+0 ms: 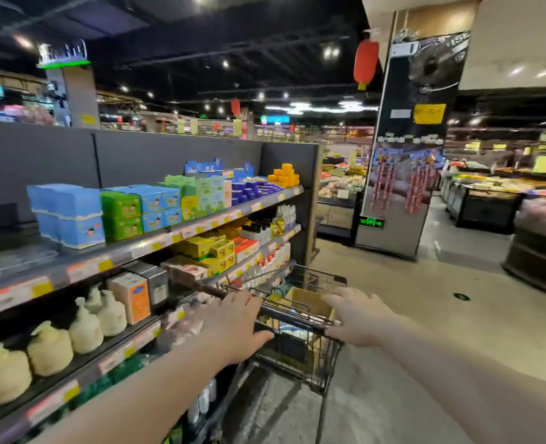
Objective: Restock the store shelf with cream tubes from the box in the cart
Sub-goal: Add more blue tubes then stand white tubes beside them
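The person stood in a store aisle with both arms stretched forward to a shopping cart (326, 357) that was just beside the shelf (156, 239) on the left. The left hand (233, 322) lay over the left part of the cart's dark handle (297, 318), its fingers reaching forward almost straight across the bar and its thumb spread out to the right below it. The right hand (356, 317) was at the right end of the same handle, fingers spread and pointing toward the basket, with the thumb touching the bar. Both hands looked released and not clenched around the bar, although the picture was somewhat blurred there. The cardboard box (308, 299) stood inside the cart's basket, just behind the handle and between the two hands, a little nearer to the right one, and neither hand touched it. Its top was open, but what lay inside it could not be made out. The shelf carried blue cartons (73, 216) and green cartons on its top board, a stack of orange jars (284, 176) at the far end, and cream-coloured pump bottles (85, 328) on a lower board near the left forearm. To the right of the cart the floor (425, 315) was pale, and a wide pillar (406, 155) stood farther back.
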{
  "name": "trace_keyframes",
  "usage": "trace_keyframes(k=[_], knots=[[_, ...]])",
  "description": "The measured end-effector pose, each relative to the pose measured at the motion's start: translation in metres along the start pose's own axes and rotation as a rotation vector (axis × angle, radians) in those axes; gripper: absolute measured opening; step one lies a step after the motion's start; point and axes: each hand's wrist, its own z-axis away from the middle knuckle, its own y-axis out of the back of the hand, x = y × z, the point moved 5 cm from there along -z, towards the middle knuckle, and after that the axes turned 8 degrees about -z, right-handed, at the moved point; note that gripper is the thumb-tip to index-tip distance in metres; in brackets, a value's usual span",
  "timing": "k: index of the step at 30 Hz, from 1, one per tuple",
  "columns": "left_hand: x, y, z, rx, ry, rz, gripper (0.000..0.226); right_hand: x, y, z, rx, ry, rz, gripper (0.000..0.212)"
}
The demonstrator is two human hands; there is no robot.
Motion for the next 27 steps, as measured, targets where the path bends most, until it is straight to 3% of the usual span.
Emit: trace_keyframes(k=[11, 19, 27], knots=[[0.159, -0.036, -0.104, -0.042, -0.249, 0.006, 0.066, 0.164, -0.043, 0.022, -0.070, -0.216, -0.098, 0.065], [0.227, -0.100, -0.228, -0.100, -0.338, 0.043, 0.066, 0.262, -0.085, -0.043, -0.136, -0.327, -0.106, 0.064], [0.249, -0.155, -0.349, -0.213, -0.335, 0.087, 0.065, 0.342, -0.104, -0.133, -0.187, -0.388, -0.168, 0.064]])
